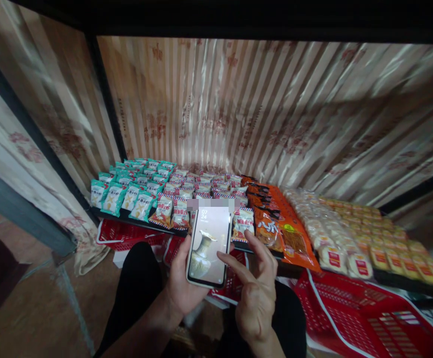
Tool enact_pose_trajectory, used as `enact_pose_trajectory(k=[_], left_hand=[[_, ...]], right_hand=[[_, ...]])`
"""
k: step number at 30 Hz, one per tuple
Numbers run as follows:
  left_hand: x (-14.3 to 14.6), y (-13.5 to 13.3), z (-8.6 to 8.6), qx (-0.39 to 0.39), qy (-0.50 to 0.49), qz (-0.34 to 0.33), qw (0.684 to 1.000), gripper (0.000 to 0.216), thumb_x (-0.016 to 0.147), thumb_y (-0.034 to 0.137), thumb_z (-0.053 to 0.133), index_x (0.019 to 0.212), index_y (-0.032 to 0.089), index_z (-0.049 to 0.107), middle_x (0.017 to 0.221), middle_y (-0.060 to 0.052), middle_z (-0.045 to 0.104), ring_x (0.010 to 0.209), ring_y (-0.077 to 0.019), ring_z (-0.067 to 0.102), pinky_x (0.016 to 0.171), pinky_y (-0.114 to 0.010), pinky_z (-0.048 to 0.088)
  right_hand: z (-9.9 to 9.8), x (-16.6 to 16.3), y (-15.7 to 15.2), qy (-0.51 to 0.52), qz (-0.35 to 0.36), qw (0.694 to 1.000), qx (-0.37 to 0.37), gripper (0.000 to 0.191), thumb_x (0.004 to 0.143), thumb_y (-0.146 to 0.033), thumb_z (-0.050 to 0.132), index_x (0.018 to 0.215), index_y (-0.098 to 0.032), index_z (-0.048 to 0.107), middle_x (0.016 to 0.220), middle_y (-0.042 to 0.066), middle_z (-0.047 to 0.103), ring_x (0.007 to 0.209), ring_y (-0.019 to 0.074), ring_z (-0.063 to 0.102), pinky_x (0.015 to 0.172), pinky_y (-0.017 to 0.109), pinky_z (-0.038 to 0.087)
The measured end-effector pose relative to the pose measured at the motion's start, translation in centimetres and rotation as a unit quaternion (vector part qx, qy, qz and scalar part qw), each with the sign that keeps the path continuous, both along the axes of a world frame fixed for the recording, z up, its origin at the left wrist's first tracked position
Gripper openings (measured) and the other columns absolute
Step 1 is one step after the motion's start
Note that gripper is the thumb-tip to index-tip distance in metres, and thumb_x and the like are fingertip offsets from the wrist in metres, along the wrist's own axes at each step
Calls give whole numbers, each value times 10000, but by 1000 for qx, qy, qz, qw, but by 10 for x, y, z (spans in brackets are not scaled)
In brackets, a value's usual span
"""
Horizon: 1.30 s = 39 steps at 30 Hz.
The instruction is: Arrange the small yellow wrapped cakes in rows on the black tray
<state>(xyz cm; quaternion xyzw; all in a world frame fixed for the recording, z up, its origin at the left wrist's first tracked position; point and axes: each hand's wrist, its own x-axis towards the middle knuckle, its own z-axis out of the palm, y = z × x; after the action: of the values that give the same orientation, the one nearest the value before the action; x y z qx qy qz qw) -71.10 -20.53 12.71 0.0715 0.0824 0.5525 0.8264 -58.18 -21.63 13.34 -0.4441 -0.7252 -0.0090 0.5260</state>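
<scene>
A smartphone [209, 248] with a lit lock screen lies upright in my left hand [179, 286], whose fingers wrap around its case. My right hand [255, 293] is at the phone's right side, its index finger stretched to the screen and the other fingers loosely bent, holding nothing. Whether the fingertip touches the glass I cannot tell. Behind the phone stand rows of small white and red snack bags [203, 189]. Teal snack bags [129, 194] are at their left, and orange snack bags [272, 219] at their right.
Clear-wrapped white packs [328, 248] and yellow packs [388, 253] fill the shelf's right end. Red plastic baskets [354, 308] stand beneath the shelf. Dark metal posts [106, 94] and a patterned curtain [216, 99] enclose the back. My knees [137, 283] are close below the shelf.
</scene>
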Motion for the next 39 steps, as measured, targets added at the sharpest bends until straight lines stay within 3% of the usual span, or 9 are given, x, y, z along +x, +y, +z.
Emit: enact_pose_trajectory(k=[16, 32, 39], left_hand=[[0, 0, 3, 34, -39, -4, 999, 485, 945, 438, 323, 1093, 149, 684, 1049, -93, 708, 924, -207, 659, 996, -387, 388], [0, -1, -2, 20, -13, 0, 1000, 487, 928, 458, 369, 1144, 127, 653, 1031, -114, 710, 952, -226, 655, 986, -383, 388], [0, -1, -3, 13, -23, -3, 1000, 457, 924, 445, 396, 1122, 134, 666, 1040, -103, 711, 971, -229, 652, 995, -378, 382]], right_hand=[[3, -1, 0, -8, 31, 999, 10, 601, 941, -461, 185, 923, -215, 733, 1386, 89, 396, 1239, 326, 378, 947, 612, 363], [2, -1, 1, 17, 51, 998, 11, 574, 942, -463, 195, 954, -234, 721, 1402, 69, 388, 1255, 324, 363, 982, 615, 309], [3, -2, 2, 11, 36, 999, 13, 600, 940, -473, 186, 913, -225, 732, 1379, 78, 408, 1236, 324, 381, 959, 608, 348]])
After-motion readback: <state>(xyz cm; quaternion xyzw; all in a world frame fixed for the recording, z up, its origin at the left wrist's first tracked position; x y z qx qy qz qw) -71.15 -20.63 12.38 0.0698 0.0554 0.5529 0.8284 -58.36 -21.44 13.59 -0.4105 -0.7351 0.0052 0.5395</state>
